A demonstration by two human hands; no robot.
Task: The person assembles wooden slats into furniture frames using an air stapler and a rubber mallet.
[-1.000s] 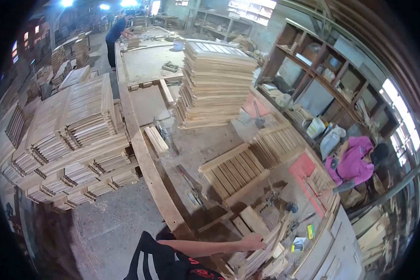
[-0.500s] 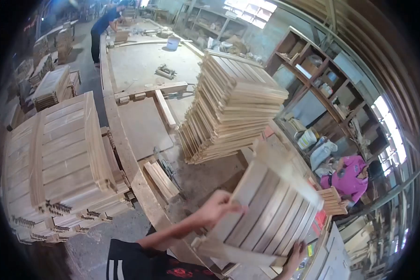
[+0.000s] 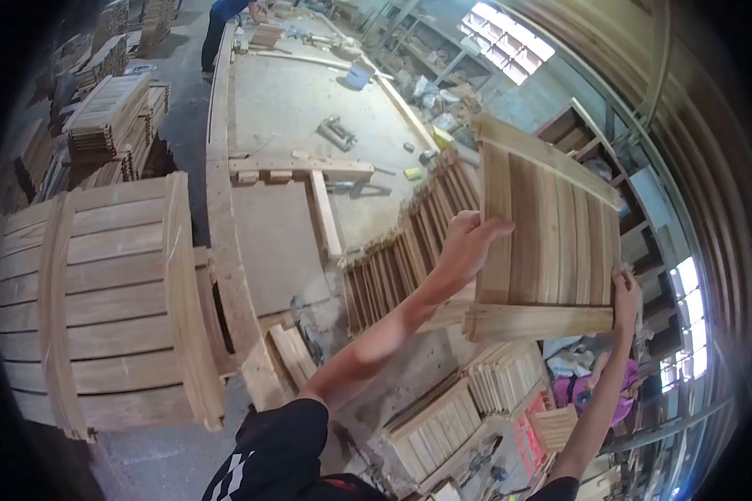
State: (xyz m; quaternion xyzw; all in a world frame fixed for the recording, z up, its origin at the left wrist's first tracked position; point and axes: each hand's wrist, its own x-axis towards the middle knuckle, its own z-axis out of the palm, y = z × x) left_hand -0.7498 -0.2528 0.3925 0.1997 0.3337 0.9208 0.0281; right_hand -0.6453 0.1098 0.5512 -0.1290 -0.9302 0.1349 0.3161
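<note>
A slatted wooden panel with a rail along its top and bottom is held up in front of me, tilted. My left hand grips its left edge, thumb lying over the front face. On the lower right edge, my right hand is closed round the wood, its fingers partly behind. Just behind and left of the panel stands a tall stack of similar panels, partly hidden by it and by my left arm.
Another pile of slatted panels stands at the left. The long workbench carries a metal clamp and a wooden bar. Lower panels lie below my arms. A person in pink is at right; another in blue stands far off.
Both hands have raised the panel up and to the right, turning it more upright. It now covers much of the stack. The camera view has shifted too.
</note>
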